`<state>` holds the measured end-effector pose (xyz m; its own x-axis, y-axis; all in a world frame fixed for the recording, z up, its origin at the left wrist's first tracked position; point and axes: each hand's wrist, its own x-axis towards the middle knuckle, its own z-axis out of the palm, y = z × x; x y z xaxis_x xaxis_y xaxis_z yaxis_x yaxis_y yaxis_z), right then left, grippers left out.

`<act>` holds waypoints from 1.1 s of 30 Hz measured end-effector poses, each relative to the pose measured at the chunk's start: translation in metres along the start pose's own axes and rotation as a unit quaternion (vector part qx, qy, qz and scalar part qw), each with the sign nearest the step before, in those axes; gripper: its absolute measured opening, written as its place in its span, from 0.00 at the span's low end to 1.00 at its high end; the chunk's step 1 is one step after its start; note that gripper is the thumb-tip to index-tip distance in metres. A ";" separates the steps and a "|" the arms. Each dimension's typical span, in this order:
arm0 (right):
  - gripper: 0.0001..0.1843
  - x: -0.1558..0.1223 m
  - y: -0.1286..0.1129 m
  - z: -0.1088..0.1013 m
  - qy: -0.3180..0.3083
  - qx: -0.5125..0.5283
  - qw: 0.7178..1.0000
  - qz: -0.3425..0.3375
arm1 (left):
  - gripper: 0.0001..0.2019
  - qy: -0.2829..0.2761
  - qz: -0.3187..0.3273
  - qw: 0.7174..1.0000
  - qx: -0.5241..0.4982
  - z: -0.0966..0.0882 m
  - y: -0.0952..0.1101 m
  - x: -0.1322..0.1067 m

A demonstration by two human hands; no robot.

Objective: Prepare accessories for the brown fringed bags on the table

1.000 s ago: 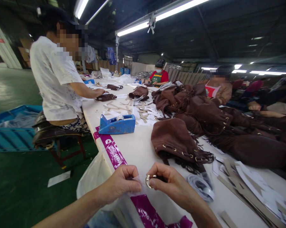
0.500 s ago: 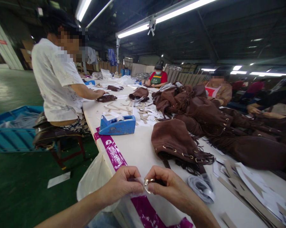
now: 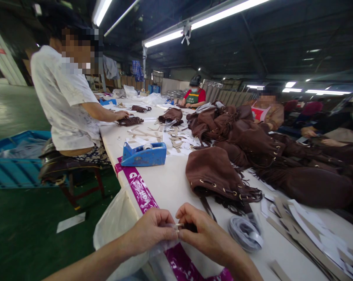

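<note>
My left hand (image 3: 151, 232) is closed in a pinch on a thin, clear piece of plastic film (image 3: 171, 226). Facing it, my right hand (image 3: 207, 234) grips a small shiny metal ring (image 3: 179, 225) with a dark piece behind it, partly hidden by the fingers. Both sets of fingertips nearly meet above the near table edge. Just beyond them lies a brown leather drawstring bag (image 3: 213, 171) with metal eyelets and fringe. To the right of my right hand rests a coil of clear grey plastic (image 3: 245, 232).
A blue tape dispenser (image 3: 144, 155) stands on the white table (image 3: 173, 179). Brown bags (image 3: 252, 140) are heaped at right, near paper and card strips (image 3: 308, 230). A white plastic bag (image 3: 114, 222) hangs at the edge. A co-worker in a white shirt (image 3: 62, 97) sits left.
The metal ring has turned from showing its round face to nearly edge-on between my fingertips. My right index finger has lifted and straightened slightly. The view has shifted slightly.
</note>
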<state>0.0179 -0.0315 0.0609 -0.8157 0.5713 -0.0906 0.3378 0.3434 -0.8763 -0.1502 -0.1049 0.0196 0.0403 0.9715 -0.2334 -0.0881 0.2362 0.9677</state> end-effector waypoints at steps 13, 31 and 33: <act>0.07 -0.001 -0.006 -0.004 -0.009 0.036 0.999 -0.008 | 0.14 -0.019 -0.020 0.999 -0.029 -0.004 0.003 -0.004; 0.10 -0.001 0.000 -0.001 0.004 -0.021 0.999 -0.039 | 0.17 -0.023 -0.056 0.998 -0.007 0.001 0.002 -0.006; 0.12 0.000 0.002 -0.002 -0.010 -0.007 0.999 -0.032 | 0.19 -0.024 -0.051 0.998 -0.010 0.004 0.002 -0.006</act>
<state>0.0197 -0.0297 0.0596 -0.8451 0.5328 -0.0443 0.2907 0.3884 -0.8744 -0.1470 -0.1101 0.0230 0.0980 0.9406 -0.3250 -0.1007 0.3343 0.9371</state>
